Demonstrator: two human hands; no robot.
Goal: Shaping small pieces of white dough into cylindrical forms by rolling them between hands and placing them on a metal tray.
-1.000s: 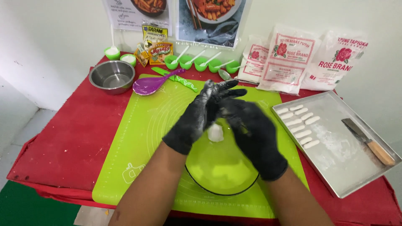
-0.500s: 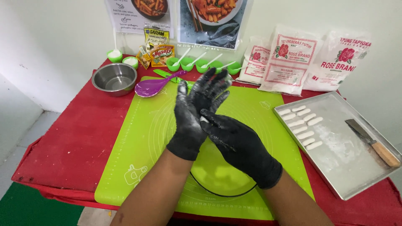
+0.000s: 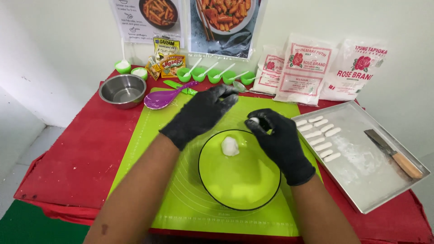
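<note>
Both my hands wear black gloves. My right hand (image 3: 276,138) pinches a small white piece of dough (image 3: 254,120) between its fingertips, above the rim of a green plate (image 3: 239,180). My left hand (image 3: 201,114) hovers beside it with fingers loosely spread and nothing in it. A white lump of dough (image 3: 230,146) lies on the plate's far part. The plate rests on a green silicone mat (image 3: 158,171) over a red table.
A metal tray (image 3: 361,167) at the right holds several white dough sticks (image 3: 318,133) and a knife (image 3: 392,153). A steel bowl (image 3: 122,89), purple spoon (image 3: 165,97), small green cups with spoons (image 3: 212,74) and flour bags (image 3: 307,68) line the back.
My hands were pressed together, rubbing dough over the mat. They have come apart; the right one now pinches a small piece and the lump lies on the plate.
</note>
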